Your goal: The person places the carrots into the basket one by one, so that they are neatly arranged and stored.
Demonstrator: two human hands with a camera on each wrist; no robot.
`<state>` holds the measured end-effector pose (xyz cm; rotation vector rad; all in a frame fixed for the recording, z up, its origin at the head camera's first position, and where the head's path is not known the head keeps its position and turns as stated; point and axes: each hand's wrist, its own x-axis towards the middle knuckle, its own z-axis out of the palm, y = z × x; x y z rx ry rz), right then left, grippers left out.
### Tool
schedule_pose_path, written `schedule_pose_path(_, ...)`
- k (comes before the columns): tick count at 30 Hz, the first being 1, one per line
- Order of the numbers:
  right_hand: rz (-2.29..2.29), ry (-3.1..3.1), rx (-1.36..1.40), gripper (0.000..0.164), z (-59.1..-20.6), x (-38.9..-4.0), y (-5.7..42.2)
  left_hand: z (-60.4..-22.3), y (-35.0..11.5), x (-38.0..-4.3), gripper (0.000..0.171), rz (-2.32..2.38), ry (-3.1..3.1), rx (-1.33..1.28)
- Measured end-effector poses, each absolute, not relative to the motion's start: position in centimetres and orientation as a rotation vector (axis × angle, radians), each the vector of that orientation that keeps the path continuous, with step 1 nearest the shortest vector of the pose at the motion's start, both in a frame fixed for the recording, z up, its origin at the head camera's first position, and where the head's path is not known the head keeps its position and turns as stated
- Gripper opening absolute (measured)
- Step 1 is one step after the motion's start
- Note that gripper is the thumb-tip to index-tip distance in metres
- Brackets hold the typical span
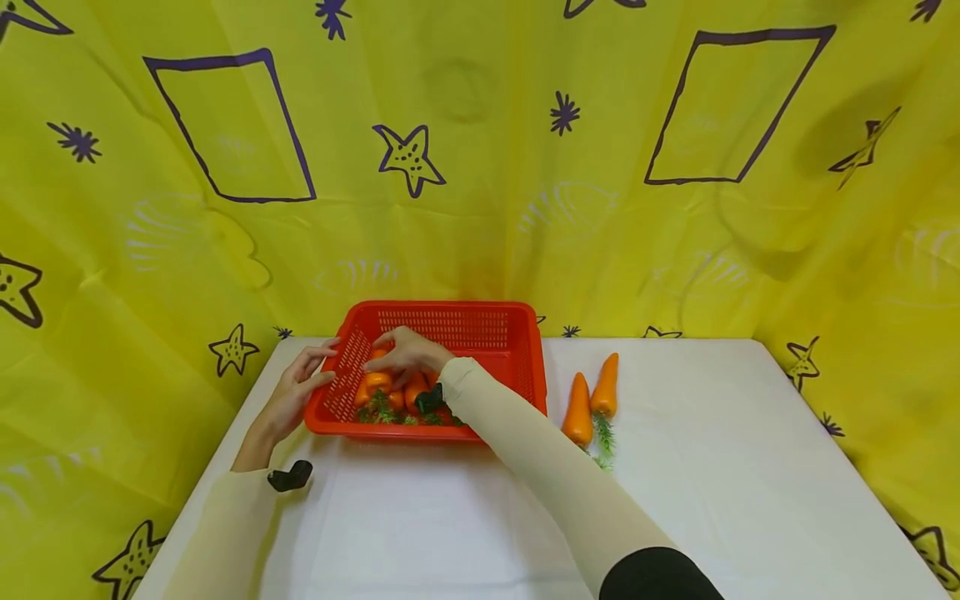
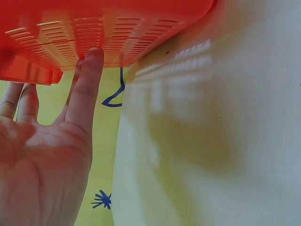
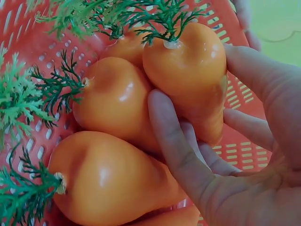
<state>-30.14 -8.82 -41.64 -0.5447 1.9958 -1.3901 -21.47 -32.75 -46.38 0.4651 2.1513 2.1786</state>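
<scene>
A red plastic basket point(image 1: 442, 431) with slotted walls stands on the white table, with several orange carrots point(image 3: 113, 179) with green tops lying in it. My left hand point(image 1: 288, 400) is at the basket's left side; its fingers reach up straight to the basket wall point(image 2: 127, 37) in the left wrist view. Inside the basket, my right hand point(image 1: 408, 354) has its thumb and fingers around one carrot point(image 3: 188, 66). One finger point(image 3: 171, 132) goes between that carrot and its neighbour. The carrot's tip is partly hidden by the hand.
Two more carrots point(image 1: 578, 412) lie on the white table point(image 1: 720, 467) to the right of the basket, partly behind the right sleeve. A yellow cloth point(image 1: 480, 242) with drawn stars hangs behind the table and along both sides.
</scene>
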Motion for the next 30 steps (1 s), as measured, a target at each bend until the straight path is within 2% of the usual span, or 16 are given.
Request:
schedule_pose_path(18,-1.354,2.049,-0.538,0.062,-41.8,-30.0,-9.2,-46.3,-32.5,-21.4,0.035,2.187,2.141,0.482)
schedule_pose_path(25,-1.252,2.054,-0.627,0.066,-40.8,-30.1,-8.0,-46.5,-32.6,-21.6,0.034,2.189,2.128,0.479)
schedule_pose_path(30,-1.106,2.117,-0.799,0.068,-39.0,-30.1,-6.2,-46.4,-32.7,-21.5,0.033,2.188,2.126,0.446)
